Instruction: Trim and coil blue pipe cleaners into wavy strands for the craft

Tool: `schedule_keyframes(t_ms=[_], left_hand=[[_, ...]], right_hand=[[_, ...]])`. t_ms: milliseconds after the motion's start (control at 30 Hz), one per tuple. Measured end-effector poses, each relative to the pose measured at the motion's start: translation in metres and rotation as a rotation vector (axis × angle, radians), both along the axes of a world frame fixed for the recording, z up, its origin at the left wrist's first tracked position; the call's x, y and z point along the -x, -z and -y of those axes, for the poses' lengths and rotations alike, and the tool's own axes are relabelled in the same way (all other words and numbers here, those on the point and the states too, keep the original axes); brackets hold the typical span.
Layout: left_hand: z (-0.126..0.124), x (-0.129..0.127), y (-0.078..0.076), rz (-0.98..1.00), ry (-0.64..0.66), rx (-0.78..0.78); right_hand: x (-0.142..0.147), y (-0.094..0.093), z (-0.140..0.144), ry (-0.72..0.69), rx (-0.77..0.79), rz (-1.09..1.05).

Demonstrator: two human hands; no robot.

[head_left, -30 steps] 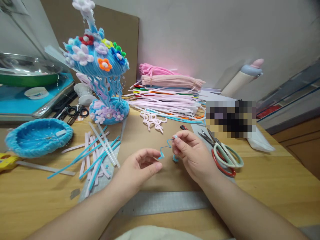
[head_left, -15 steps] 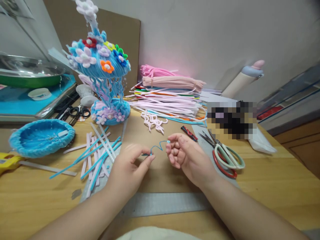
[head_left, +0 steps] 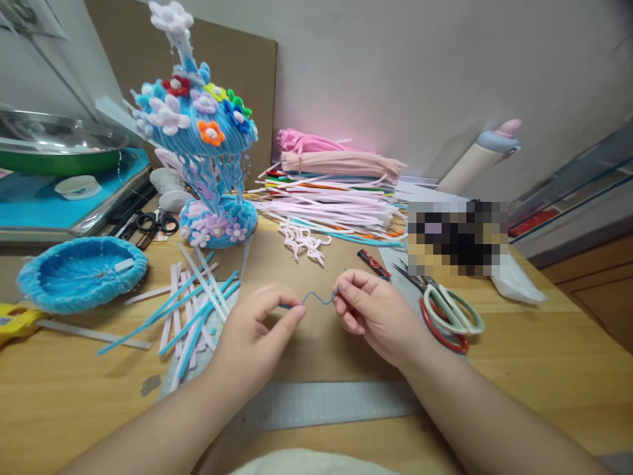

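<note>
A thin blue pipe cleaner [head_left: 316, 296], bent into a wave, spans the gap between my hands. Thumb and index finger of my left hand [head_left: 260, 336] pinch one end. My right hand [head_left: 373, 313] grips the other end between thumb and fingers, and a short tip sticks up above them. Both hands hover over a brown board [head_left: 321, 359]. Behind them on the board lie curled pale pink pieces [head_left: 301, 243]. Cut blue and pale strips [head_left: 190, 323] are scattered to the left of my left hand.
A tall blue flower-covered ornament [head_left: 217, 135] stands back left, above a blue fuzzy bowl shape [head_left: 84, 274]. Bundled pipe cleaners [head_left: 341, 165] are piled against the wall. Scissors with pale green handles [head_left: 452, 310] and a red-and-black cutter [head_left: 374, 265] lie right. A yellow tool [head_left: 17, 322] is far left.
My right hand's fingers have closed on the pipe cleaner farther along its length, leaving a tip above them. The zigzag between the hands is now a softer wave. My left hand has barely moved.
</note>
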State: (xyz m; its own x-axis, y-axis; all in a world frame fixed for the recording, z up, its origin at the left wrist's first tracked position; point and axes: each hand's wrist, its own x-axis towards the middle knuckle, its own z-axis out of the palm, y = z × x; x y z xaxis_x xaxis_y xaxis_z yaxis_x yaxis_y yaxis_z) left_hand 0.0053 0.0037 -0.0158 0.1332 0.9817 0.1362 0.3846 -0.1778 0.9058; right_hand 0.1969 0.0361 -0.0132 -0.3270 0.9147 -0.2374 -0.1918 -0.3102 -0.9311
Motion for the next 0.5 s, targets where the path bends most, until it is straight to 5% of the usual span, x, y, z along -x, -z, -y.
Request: schedule_keyframes(t_ms=[133,233,400,500], left_hand=[[-0.007,0.002,0.0,0.484,-0.047,0.413],[-0.007,0.003,-0.002,0.507,-0.019,0.365],[0.001,0.002,-0.011,0.14,0.272,-0.022],[0.003,0.002,-0.015,0.031,0.323,-0.099]], right_hand=[[-0.017,-0.009,-0.005,-0.051,-0.394,0.227],[-0.021,-0.012,-0.004,-0.289,-0.505,0.225],[-0.005,-0.005,0.006,-0.379,0.078,-0.146],[0.003,-0.001,0.011,-0.457,0.209,-0.18]])
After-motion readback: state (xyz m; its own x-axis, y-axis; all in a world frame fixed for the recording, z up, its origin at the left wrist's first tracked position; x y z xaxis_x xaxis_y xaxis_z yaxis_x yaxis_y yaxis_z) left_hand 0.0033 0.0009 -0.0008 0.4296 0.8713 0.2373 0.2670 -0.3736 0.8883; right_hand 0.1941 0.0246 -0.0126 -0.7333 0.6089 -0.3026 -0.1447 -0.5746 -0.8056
